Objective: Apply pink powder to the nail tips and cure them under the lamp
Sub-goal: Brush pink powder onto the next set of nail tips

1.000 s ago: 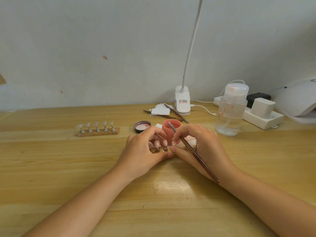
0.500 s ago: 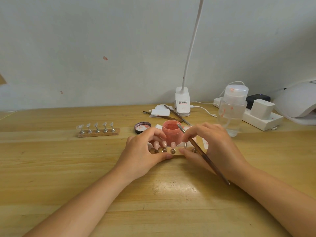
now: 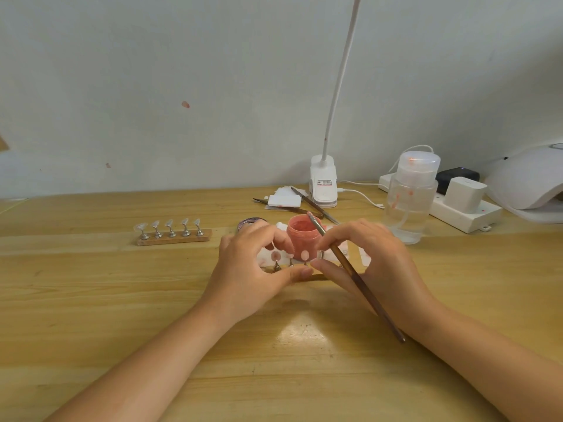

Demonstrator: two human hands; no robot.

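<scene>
The nail tips [image 3: 305, 255] stand on small metal pegs in a wooden holder [image 3: 316, 277] near the middle of the tabletop [image 3: 91, 300], framed by both hands; three show between the fingers, and at least two look pink already, though the rest of the row is hidden behind the right hand. The holder's long axis runs left to right, parallel to the tabletop's near edge. The left hand [image 3: 249, 269] curls round its left end, thumb along the front and fingers over the back, steadying it. The right hand [image 3: 374, 263] grips a long brown brush [image 3: 356, 277], with its fingertips down by the holder's right part; the brush slants from the wrist up and away, its tip at the rim of the open jar of pink powder [image 3: 301, 236] just behind the holder. So the powder lies directly beyond the tips, and the brush hand is nearer to it. Farther out, a second holder of clear tips [image 3: 173, 233] sits toward the left, a clear pump bottle [image 3: 409, 199] toward the right, and the white curing lamp [image 3: 530, 184] at the far right corner.
</scene>
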